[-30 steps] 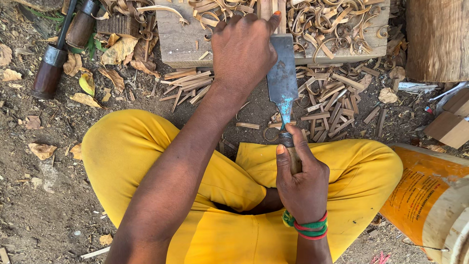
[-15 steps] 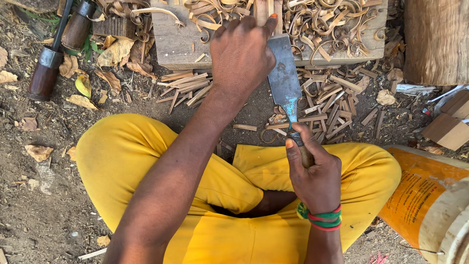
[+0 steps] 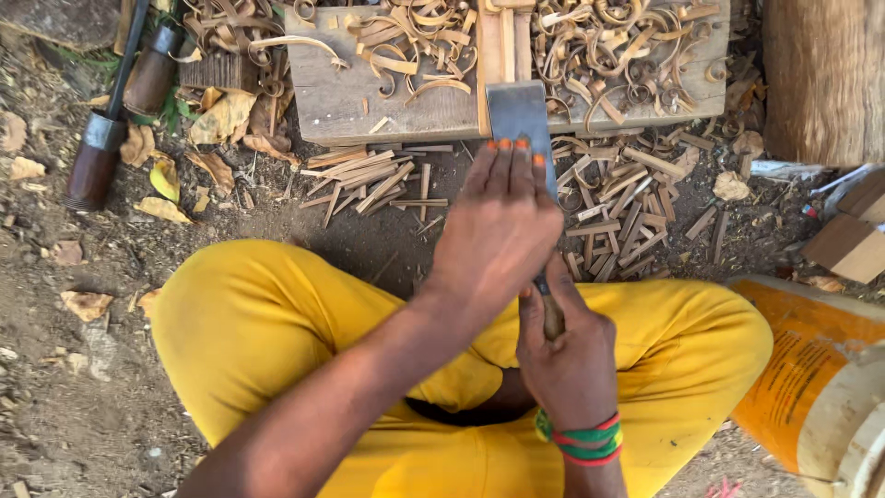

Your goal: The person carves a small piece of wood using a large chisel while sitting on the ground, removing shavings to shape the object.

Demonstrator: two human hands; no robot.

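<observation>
We see a broad chisel lying with its flat metal blade on the near edge of a wooden block, the blade resting on a narrow wooden strip that runs straight away from us across the block. We note that the right hand is wrapped closed around the chisel's wooden handle, just above the lap, with a green and red wristband at the wrist. The left hand lies flat over the rear of the blade, fingers straight and held side by side, their orange-painted nails reaching onto the metal. Both hands sit one behind the other along the tool.

We observe curled wood shavings heaped on the block to both sides of the strip, and short split sticks scattered on the dirt below its front edge. Yellow trousers cover the crossed legs. At the far left, two other tools with dark wooden handles lie on the ground among dry leaves. An orange bucket stands near the right knee, and a log stands upright at the upper right
</observation>
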